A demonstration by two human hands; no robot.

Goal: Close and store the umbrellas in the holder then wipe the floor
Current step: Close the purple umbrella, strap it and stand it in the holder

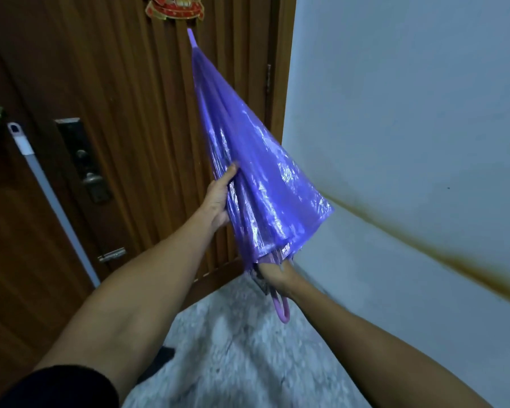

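A purple umbrella (256,178) is folded shut and held up slanting, its tip pointing up toward the wooden door. My left hand (220,198) wraps around the left side of the glossy canopy about midway along, thumb on top. My right hand (277,276) reaches into the open bottom of the canopy and grips the shaft just above the curved pink handle (281,307), which hangs below it. The fingers of the right hand are partly hidden by the fabric. No umbrella holder is in view.
A brown slatted wooden door (124,113) with a lock plate (83,160) fills the left and centre. A mop or broom pole (53,201) leans against it at the left. A pale wall (409,128) with a brown streak stands at the right. Speckled grey floor (242,348) lies below.
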